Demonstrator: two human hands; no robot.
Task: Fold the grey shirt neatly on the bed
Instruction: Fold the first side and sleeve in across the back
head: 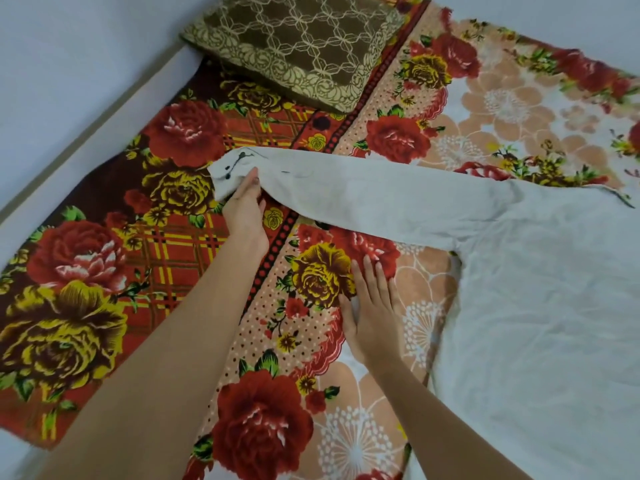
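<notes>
Here the left hand [244,208] grips the grey shirt [519,289] sleeve cuff [230,169].

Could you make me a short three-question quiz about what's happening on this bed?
1. True or false: the left hand holds the cuff of the grey shirt.
2. What does the right hand rest on? A) the pillow B) the floral bedspread C) the shirt
3. Fill in: the sleeve lies stretched out toward the ____.

Key: 1 true; 2 B; 3 left.
</notes>
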